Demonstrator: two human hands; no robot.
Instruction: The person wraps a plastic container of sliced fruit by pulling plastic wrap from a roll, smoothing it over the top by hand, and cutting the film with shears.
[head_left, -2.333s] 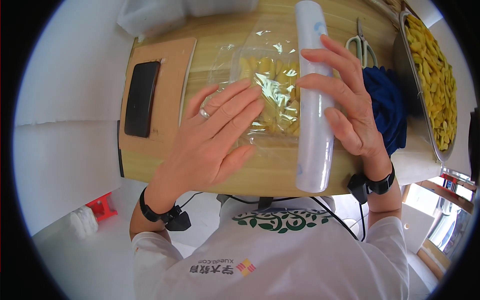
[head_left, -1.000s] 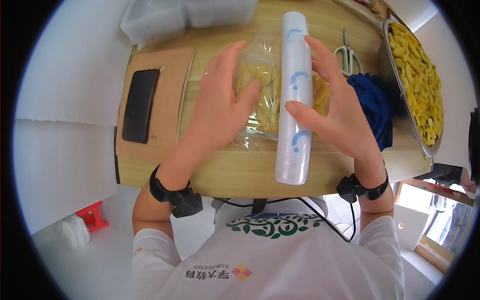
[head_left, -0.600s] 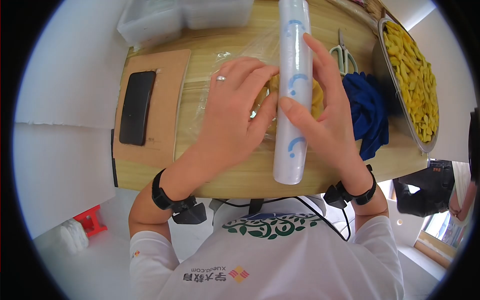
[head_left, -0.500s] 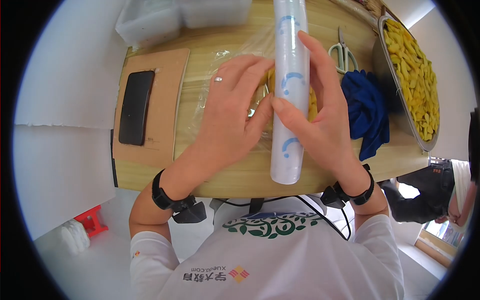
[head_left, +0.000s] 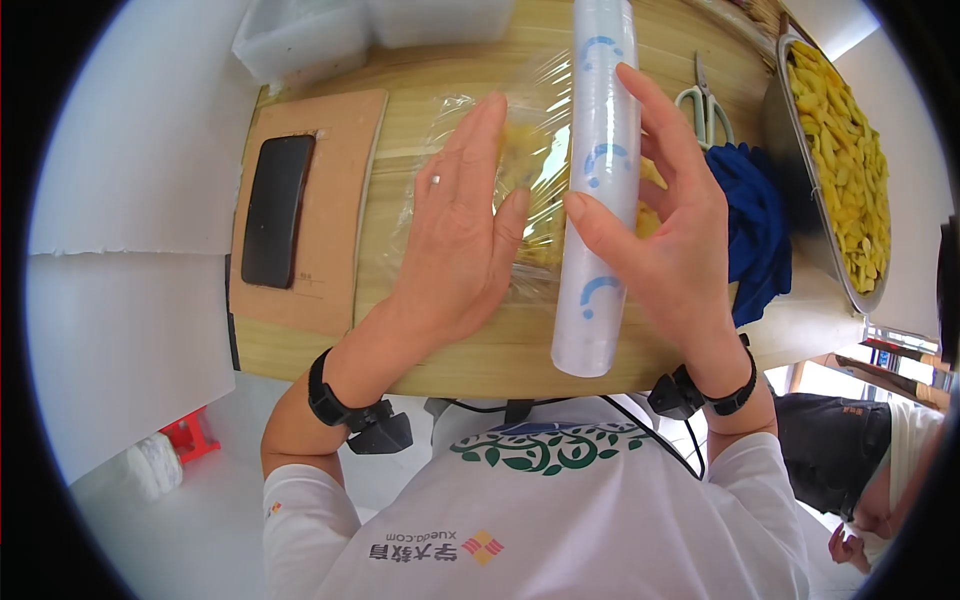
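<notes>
A long roll of clear plastic film with blue marks lies over the middle of the table. My right hand grips it from the right side, thumb on top and fingers along its far edge. Film stretches leftward from the roll over yellow food pieces, whose container I cannot make out. My left hand, wearing a ring, lies flat with fingers extended on the film's left part, holding nothing. The food is partly hidden under the roll and my right hand.
A phone lies on a brown board at left. Translucent containers stand at the back left. Scissors, a blue cloth and a metal tray of yellow pieces are at right. Another person is beyond.
The roll and my right hand have shifted slightly right. My left hand has moved away from the roll and its fingers have straightened, exposing more film-covered food between them.
</notes>
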